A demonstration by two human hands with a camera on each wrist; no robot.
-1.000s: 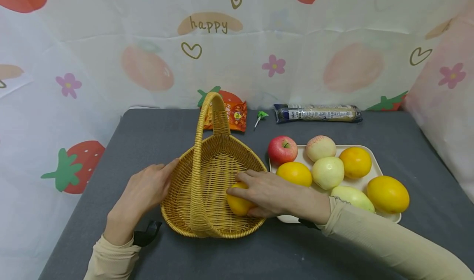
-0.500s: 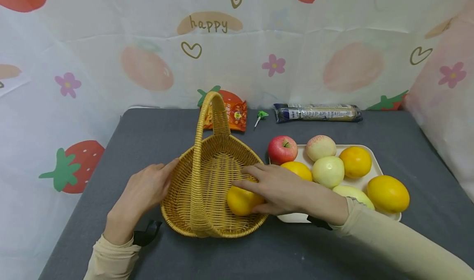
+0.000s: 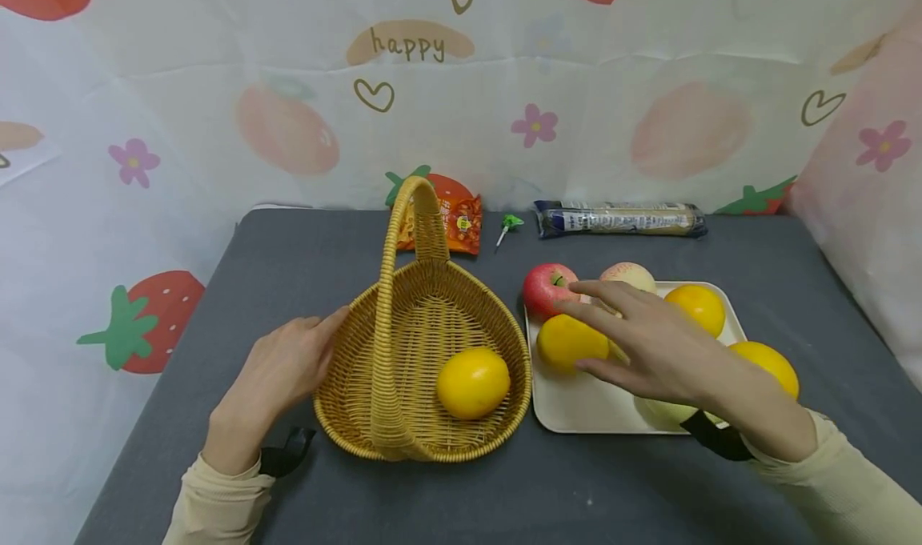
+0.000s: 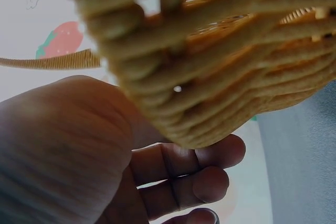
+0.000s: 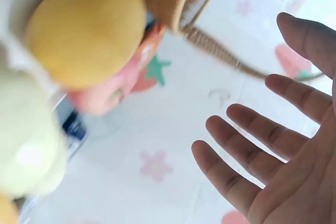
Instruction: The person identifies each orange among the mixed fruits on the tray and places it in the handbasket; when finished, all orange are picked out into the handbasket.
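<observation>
My left hand [image 3: 284, 369] holds the left rim of the wicker basket [image 3: 432, 321]; in the left wrist view its curled fingers [image 4: 210, 184] lie under the woven edge. Inside the basket rests an oval yellow fruit [image 3: 472, 382], lemon-like. Over the cream tray [image 3: 576, 409] hovers my right hand [image 3: 663, 353], fingers spread and holding nothing. Its fingertips are close to another yellow fruit [image 3: 569, 343] and the red apple [image 3: 545, 289]. Behind the hand are a pale peach [image 3: 629, 275] and more yellow fruits; pale green fruits are mostly hidden, one showing [image 5: 26, 135] in the right wrist view.
The basket's tall arched handle [image 3: 385, 313] rises across its left half. Along the back of the dark table [image 3: 302, 249] lie an orange snack packet [image 3: 463, 225], a green-wrapped lollipop [image 3: 510, 223] and a long wrapped roll [image 3: 619, 218]. A printed curtain stands behind.
My right hand has let go of the yellow fruit, leaving it in the basket, and has moved right over the tray. The left hand stays at the basket rim.
</observation>
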